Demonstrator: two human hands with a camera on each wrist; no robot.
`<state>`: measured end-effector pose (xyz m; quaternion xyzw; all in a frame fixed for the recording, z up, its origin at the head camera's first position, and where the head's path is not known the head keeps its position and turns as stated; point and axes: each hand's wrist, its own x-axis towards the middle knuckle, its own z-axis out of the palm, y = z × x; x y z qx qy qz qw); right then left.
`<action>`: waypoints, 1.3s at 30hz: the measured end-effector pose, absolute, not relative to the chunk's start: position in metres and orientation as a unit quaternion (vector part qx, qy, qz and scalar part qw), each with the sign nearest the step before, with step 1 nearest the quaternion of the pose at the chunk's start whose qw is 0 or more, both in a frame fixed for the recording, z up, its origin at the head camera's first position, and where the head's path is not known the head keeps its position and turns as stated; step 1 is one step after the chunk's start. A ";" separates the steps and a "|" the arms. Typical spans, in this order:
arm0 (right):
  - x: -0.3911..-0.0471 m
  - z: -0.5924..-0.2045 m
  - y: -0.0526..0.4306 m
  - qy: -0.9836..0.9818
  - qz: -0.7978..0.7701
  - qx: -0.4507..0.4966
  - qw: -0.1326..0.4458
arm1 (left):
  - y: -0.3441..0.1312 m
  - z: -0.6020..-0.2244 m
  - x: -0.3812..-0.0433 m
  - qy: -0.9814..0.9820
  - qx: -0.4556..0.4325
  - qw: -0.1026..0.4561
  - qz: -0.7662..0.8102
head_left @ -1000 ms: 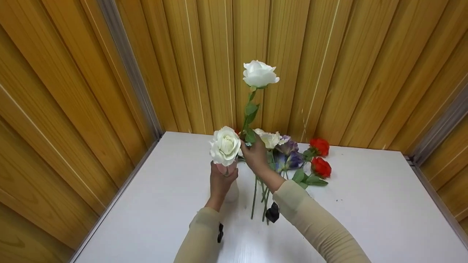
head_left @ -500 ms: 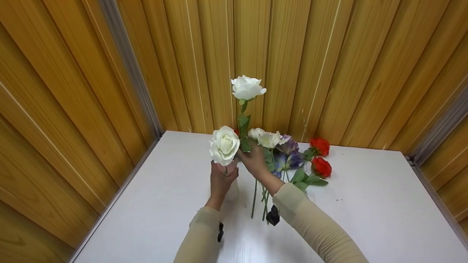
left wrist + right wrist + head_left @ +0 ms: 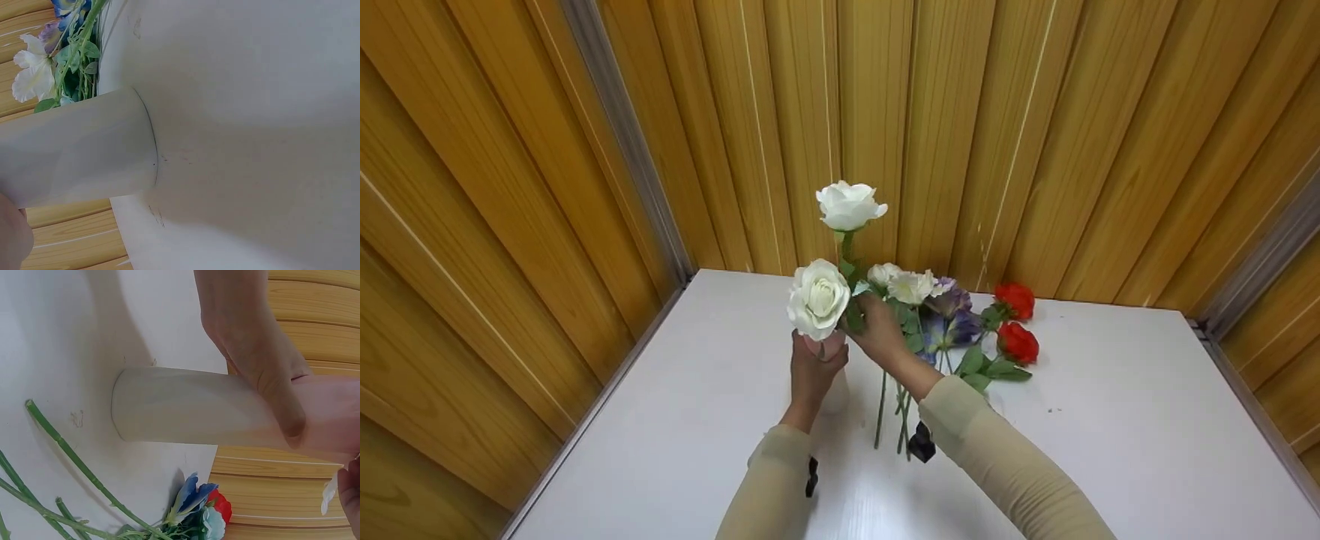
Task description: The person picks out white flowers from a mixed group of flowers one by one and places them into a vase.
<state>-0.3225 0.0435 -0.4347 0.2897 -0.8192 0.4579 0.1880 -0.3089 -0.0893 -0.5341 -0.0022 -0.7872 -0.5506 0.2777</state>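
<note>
My left hand [image 3: 816,369] grips a tall vase [image 3: 174,408], white below and pink toward the top, which stands upright on the table. In the right wrist view its thumb and fingers wrap the vase where the colour turns pink. One white rose [image 3: 819,298] rises at the vase's mouth and hides most of it in the head view. Beside the mouth, my right hand [image 3: 883,335] pinches the leafy stem of a second white rose [image 3: 850,206], whose bloom stands higher. The lower end of that stem is hidden. Only part of the right hand shows in its own wrist view.
Right of the vase lie white flowers [image 3: 913,286], purple-blue flowers [image 3: 960,328] and two red flowers [image 3: 1020,343] on the white table [image 3: 1117,420]. Several bare green stems [image 3: 79,464] point toward the person. Wood-panelled walls [image 3: 945,112] stand behind and at both sides.
My right hand has moved down and slightly left, bringing the second white rose lower and closer over the vase. The left hand and the vase have stayed in place.
</note>
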 end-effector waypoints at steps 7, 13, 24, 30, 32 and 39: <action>-0.324 -0.435 0.044 -0.813 0.466 0.294 0.185 | -0.090 -0.537 -0.311 -0.778 -0.017 0.298 -0.552; -0.324 -0.435 0.043 -0.814 0.471 0.290 0.180 | -0.089 -0.538 -0.311 -0.776 -0.013 0.297 -0.557; -0.326 -0.437 0.048 -0.816 0.471 0.289 0.168 | -0.089 -0.535 -0.310 -0.781 -0.011 0.289 -0.553; -0.326 -0.432 0.051 -0.833 0.464 0.264 0.147 | -0.089 -0.533 -0.308 -0.782 0.001 0.276 -0.559; -0.326 -0.431 0.052 -0.836 0.463 0.257 0.144 | -0.089 -0.533 -0.308 -0.783 0.004 0.273 -0.559; -0.328 -0.431 0.053 -0.828 0.476 0.262 0.142 | -0.090 -0.534 -0.310 -0.782 0.000 0.278 -0.558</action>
